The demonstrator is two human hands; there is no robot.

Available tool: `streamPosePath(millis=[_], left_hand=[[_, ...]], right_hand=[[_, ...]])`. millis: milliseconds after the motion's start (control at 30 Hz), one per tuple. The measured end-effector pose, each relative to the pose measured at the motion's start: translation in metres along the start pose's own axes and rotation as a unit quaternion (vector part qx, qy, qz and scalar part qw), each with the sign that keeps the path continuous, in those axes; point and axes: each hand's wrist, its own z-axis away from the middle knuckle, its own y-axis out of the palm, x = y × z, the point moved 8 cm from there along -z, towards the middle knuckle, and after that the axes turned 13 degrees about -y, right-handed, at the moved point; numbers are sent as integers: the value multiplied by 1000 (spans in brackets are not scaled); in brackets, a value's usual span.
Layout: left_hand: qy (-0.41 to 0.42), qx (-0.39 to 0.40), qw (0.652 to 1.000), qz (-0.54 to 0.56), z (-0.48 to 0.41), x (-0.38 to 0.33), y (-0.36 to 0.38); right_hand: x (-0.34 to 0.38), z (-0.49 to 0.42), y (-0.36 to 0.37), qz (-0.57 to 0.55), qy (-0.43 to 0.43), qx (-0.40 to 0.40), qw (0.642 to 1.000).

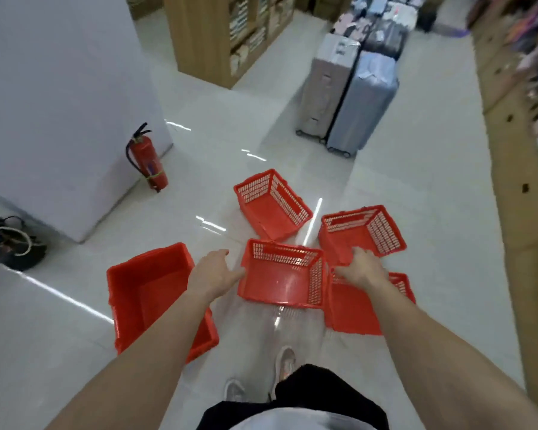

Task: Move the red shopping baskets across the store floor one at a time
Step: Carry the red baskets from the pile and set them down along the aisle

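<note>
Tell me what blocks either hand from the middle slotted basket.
Nothing visible. The left hand is at the left rim of the middle basket and the right hand at its right rim. The other baskets sit behind and beside it, not between.

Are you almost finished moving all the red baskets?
Can't tell what's done: one picture shows no start or finish spot. In hand: both hands, left hand and right hand, hold the middle basket at its sides. Left: three slotted baskets and a solid red bin sit on the floor.
</note>
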Motion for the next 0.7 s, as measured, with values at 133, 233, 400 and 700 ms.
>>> streamPosePath(millis=[133, 233, 400, 700], left_hand=[[104, 19, 994, -26, 43, -93, 38], [158, 62, 984, -60, 78, -157, 82], [203, 70, 973, -84, 141, -245, 162], [187, 57, 976, -94, 225, -332, 294]], right_hand=[[-112, 63, -29, -52, 76, -56, 994], [-192, 108, -38, -83, 135, -85, 984], [-326, 169, -36, -131, 201, -111, 964], [-494, 207, -51, -144, 206, -85, 964]])
